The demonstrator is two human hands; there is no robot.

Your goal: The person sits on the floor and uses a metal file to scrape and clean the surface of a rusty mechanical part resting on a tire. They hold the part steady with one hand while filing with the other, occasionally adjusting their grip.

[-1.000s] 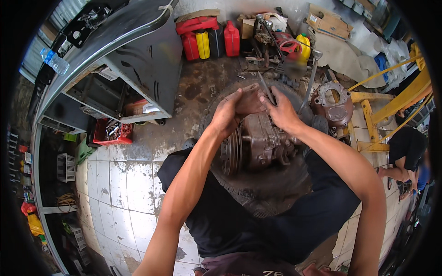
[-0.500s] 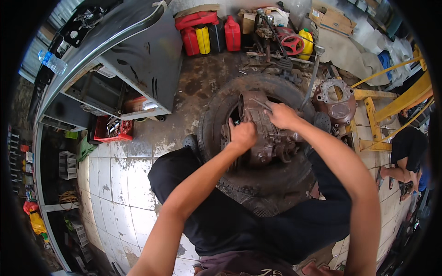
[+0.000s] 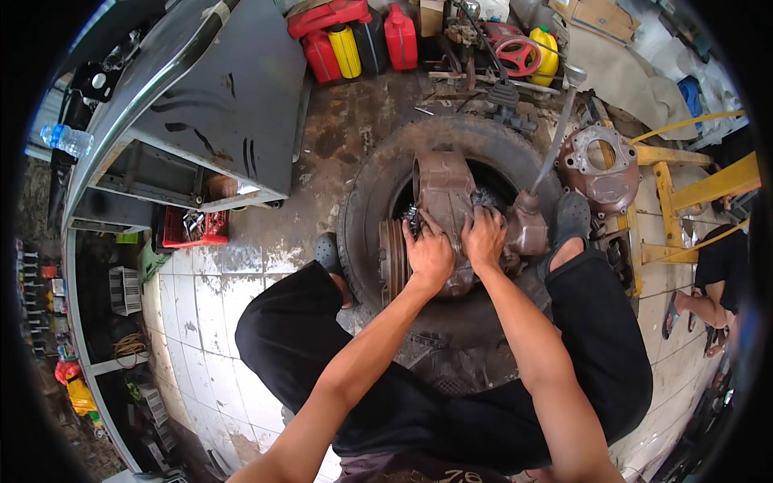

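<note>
A brown, grimy gearbox housing (image 3: 441, 177) lies inside a large tire (image 3: 364, 187), a grooved wheel (image 3: 392, 262) at its left. My left hand (image 3: 431, 256) is on the housing's left part, fingers curled around a small dark piece I cannot make out. My right hand (image 3: 485, 237) grips the housing farther right, fingers bent over it and partly hidden. Beside it a long metal lever (image 3: 555, 141) rises from a smaller casting (image 3: 530, 229). My legs are spread either side of the tire.
A metal cabinet (image 3: 209, 121) and red crate (image 3: 193, 229) stand left. Jerrycans (image 3: 346, 52) and loose parts line the back. A round flanged casting (image 3: 602, 181) and yellow frame (image 3: 713, 185) are right. Another person's leg (image 3: 700, 302) shows at far right.
My hands came down from above the housing onto its middle, my right one moving lower. The slim bar my right hand held is no longer clearly in it. The view has shifted.
</note>
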